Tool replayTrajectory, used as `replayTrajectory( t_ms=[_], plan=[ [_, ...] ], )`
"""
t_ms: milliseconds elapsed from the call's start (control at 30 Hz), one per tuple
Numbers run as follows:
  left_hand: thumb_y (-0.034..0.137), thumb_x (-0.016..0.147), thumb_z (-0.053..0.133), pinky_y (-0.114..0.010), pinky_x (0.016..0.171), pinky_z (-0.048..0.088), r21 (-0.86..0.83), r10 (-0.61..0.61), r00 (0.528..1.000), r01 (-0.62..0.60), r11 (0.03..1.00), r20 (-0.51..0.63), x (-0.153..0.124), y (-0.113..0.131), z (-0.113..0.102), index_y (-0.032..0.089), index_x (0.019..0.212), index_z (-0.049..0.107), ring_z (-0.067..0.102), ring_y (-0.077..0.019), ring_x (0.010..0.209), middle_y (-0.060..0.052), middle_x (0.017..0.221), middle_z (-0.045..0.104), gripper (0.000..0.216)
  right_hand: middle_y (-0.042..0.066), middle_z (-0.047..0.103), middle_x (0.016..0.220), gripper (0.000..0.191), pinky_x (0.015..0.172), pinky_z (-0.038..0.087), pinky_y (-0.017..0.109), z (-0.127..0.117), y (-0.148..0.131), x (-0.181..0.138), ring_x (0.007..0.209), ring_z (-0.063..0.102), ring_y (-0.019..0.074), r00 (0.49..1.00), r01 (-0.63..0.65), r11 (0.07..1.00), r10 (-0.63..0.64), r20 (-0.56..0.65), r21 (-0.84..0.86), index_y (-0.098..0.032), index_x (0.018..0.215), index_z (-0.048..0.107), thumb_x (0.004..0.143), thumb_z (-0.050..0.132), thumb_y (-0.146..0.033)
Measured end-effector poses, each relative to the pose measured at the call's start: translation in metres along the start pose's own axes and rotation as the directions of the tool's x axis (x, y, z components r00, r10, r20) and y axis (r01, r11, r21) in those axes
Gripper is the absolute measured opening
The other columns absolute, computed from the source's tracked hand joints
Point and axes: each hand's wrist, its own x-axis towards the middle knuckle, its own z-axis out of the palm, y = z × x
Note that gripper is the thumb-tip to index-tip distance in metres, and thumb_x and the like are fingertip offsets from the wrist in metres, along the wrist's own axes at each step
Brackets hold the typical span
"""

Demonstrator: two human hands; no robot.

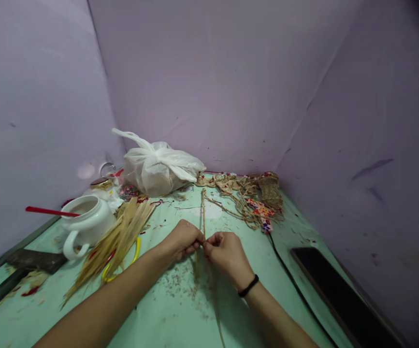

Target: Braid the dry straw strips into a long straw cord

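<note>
My left hand and my right hand meet fingertip to fingertip over the pale green table. Both pinch a thin braided straw cord that runs away from my fingers toward the back of the table. Loose straw ends trail from the pinch point toward me. A black band sits on my right wrist. A bundle of flat dry straw strips lies just left of my left forearm, over yellow-handled scissors.
A white ceramic pot with a red stick stands at the left, a cleaver beside it. A knotted white plastic bag and woven straw pieces lie at the back. A dark phone and black cable lie right.
</note>
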Motion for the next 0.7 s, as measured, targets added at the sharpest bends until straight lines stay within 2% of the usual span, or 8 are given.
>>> replayTrajectory(
  t_ms=[100,200,367,467,567,633,700],
  plan=[
    [0.013,0.049,0.045,-0.019,0.030,0.013,-0.066,0.017,0.999,-0.015,0.998,0.031,0.001,-0.002,-0.004,0.013,0.041,0.043,0.028,-0.0043,0.027,0.003,0.032,0.038,0.007,0.008,0.066,0.061,0.016,0.047,0.026,0.022,0.005,-0.010,-0.016,0.054,0.055,0.0139,0.982,0.110,0.972,-0.138,-0.125,-0.210,-0.016,0.061,0.063,0.067,0.049,-0.021],
    [0.014,0.049,0.046,-0.019,0.030,0.011,-0.067,0.071,0.996,-0.067,0.996,0.061,0.004,-0.005,-0.009,0.014,0.042,0.043,0.028,-0.0040,0.027,0.003,0.035,0.040,0.007,0.007,0.067,0.064,0.019,0.047,0.022,0.024,0.009,-0.013,-0.024,0.055,0.055,0.0144,0.959,0.176,0.913,-0.244,-0.146,-0.368,-0.018,0.065,0.064,0.071,0.046,-0.020],
    [0.017,0.050,0.051,-0.018,0.030,0.012,-0.034,0.159,0.982,-0.156,0.987,0.104,0.007,-0.010,-0.015,0.014,0.043,0.043,0.029,-0.0041,0.028,0.004,0.036,0.040,0.011,0.006,0.066,0.062,0.019,0.048,0.022,0.024,0.012,-0.012,-0.024,0.055,0.056,0.0141,0.955,0.207,0.888,-0.275,-0.113,-0.409,-0.019,0.062,0.064,0.069,0.046,-0.016],
    [0.017,0.049,0.053,-0.019,0.030,0.014,-0.003,0.193,0.975,-0.194,0.981,0.110,0.009,-0.012,-0.017,0.014,0.044,0.045,0.028,-0.0041,0.029,0.005,0.033,0.038,0.010,0.005,0.066,0.061,0.020,0.048,0.025,0.023,0.011,-0.011,-0.024,0.054,0.056,0.0133,0.947,0.258,0.894,-0.309,-0.088,-0.365,-0.019,0.063,0.064,0.069,0.046,-0.015],
    [0.015,0.048,0.053,-0.019,0.030,0.014,0.027,0.215,0.971,-0.219,0.975,0.102,0.011,-0.012,-0.020,0.014,0.042,0.045,0.025,-0.0036,0.028,0.006,0.030,0.034,0.010,0.003,0.065,0.058,0.015,0.048,0.028,0.022,0.004,-0.008,-0.018,0.053,0.054,0.0135,0.955,0.263,0.928,-0.289,-0.065,-0.263,-0.019,0.062,0.064,0.068,0.050,-0.022],
    [0.016,0.048,0.052,-0.019,0.030,0.013,0.033,0.224,0.969,-0.228,0.973,0.105,0.012,-0.013,-0.022,0.014,0.041,0.045,0.024,-0.0037,0.028,0.006,0.030,0.033,0.011,0.003,0.063,0.058,0.018,0.049,0.031,0.023,-0.004,-0.004,-0.010,0.054,0.054,0.0140,0.964,0.225,0.967,-0.238,-0.118,-0.119,-0.018,0.061,0.063,0.068,0.052,-0.031],
    [0.017,0.049,0.053,-0.018,0.030,0.013,0.034,0.222,0.968,-0.228,0.973,0.117,0.013,-0.013,-0.023,0.014,0.042,0.046,0.025,-0.0038,0.028,0.006,0.031,0.035,0.010,0.005,0.062,0.063,0.021,0.053,0.036,0.023,-0.010,-0.002,0.000,0.058,0.054,0.0140,0.969,0.180,0.974,-0.152,-0.196,0.137,-0.016,0.065,0.060,0.068,0.052,-0.035]
  ],
)
